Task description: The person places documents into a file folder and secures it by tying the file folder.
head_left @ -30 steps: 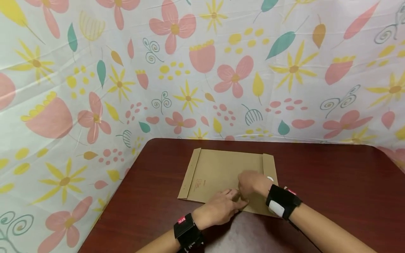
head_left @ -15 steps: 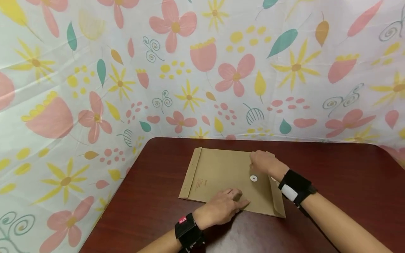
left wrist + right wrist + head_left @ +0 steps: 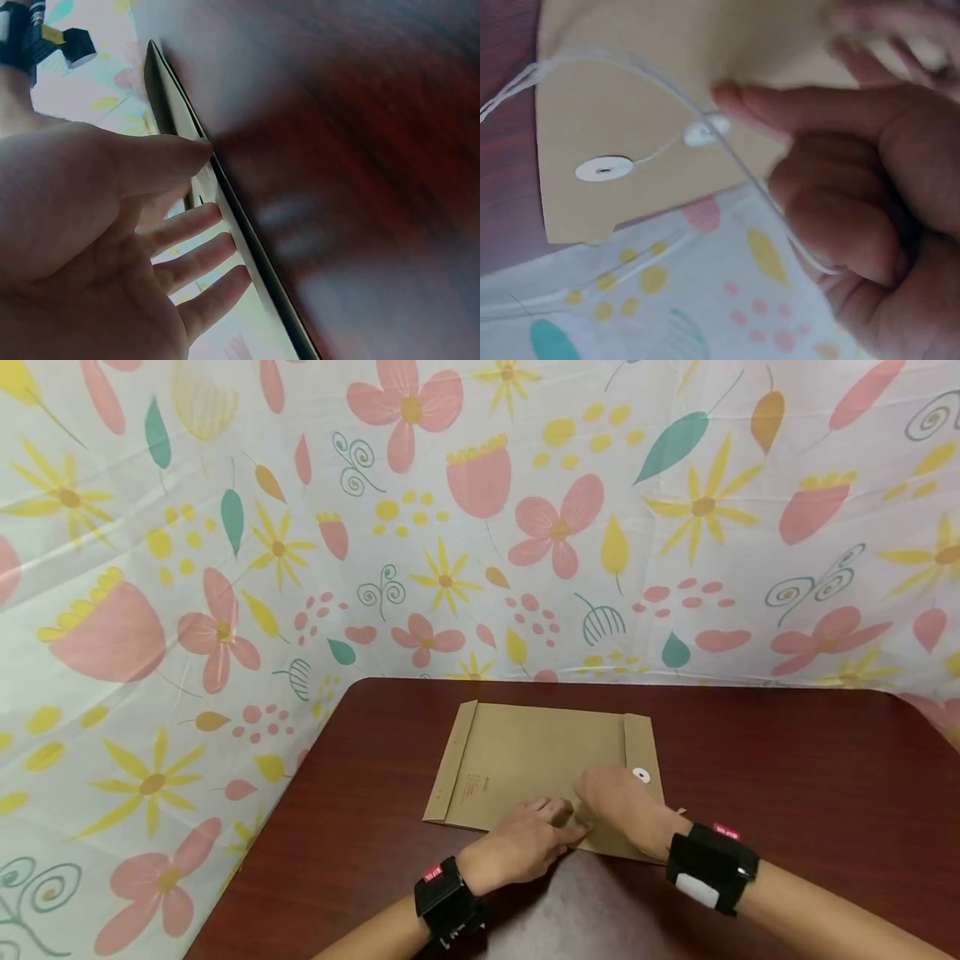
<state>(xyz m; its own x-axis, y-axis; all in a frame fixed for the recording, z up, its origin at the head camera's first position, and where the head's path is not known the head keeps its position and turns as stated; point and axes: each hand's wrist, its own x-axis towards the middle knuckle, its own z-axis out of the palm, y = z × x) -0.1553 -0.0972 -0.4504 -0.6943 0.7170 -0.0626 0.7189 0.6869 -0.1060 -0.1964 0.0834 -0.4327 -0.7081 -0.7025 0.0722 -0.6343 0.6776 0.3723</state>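
Observation:
A brown paper string-tie envelope [image 3: 517, 752] lies flat on the table, its right flap [image 3: 641, 739] folded over. My left hand [image 3: 521, 843] rests on the envelope's near edge; in the left wrist view its fingers [image 3: 199, 262] are fairly straight and touch the paper. Close to it, over the envelope's right part, my right hand [image 3: 618, 806] has its fingers curled round a white string [image 3: 739, 169]. The right wrist view shows two white button discs, an outer disc [image 3: 604, 169] and an inner disc [image 3: 697, 135], with string running between them. The head view hides the inner disc behind my right hand.
A dark red-brown table [image 3: 810, 777] carries the envelope. Behind it and at the left hangs a white cloth [image 3: 300, 527] printed with flowers and leaves. Black bands with small cameras [image 3: 712, 868] sit on both wrists.
My right hand went up to the flap's far end, where the flap stood lifted, then came back down beside my left hand. The flap now lies down. My left hand stays in place.

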